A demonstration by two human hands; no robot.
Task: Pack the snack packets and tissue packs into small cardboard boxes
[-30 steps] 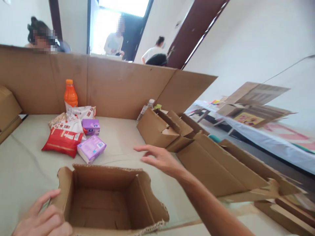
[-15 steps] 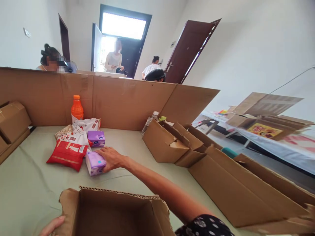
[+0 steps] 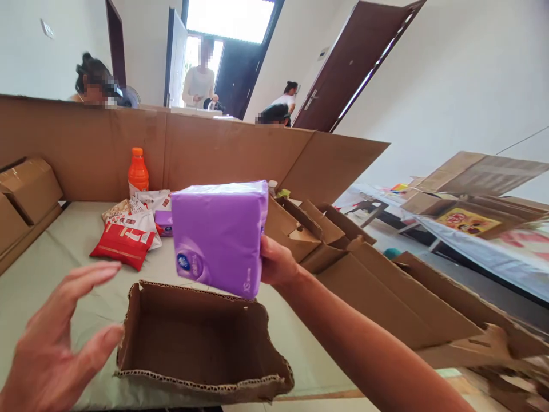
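My right hand (image 3: 278, 260) grips a purple tissue pack (image 3: 218, 237) by its right side and holds it up above the far edge of a cardboard box (image 3: 189, 337). The box stands open at the top, its rim torn, and nothing shows inside it. To the left of the box, my left hand (image 3: 55, 337) is raised with fingers and thumb apart, holding nothing. Past the box lie a red snack bag (image 3: 122, 245), white snack bags (image 3: 141, 220) and a second purple tissue pack (image 3: 163, 222), partly hidden. An orange bottle (image 3: 138, 171) stands upright behind them.
A tall cardboard panel (image 3: 86, 131) runs along the back of the table. Cardboard boxes stand at the right (image 3: 386, 297) and left (image 3: 32, 186). A clear bottle cap (image 3: 273, 186) shows behind the right boxes. Several people are beyond the panel.
My right hand has lifted the tissue pack off the table and brought it nearer. My left hand has let go of the box and opened. The view has shifted.
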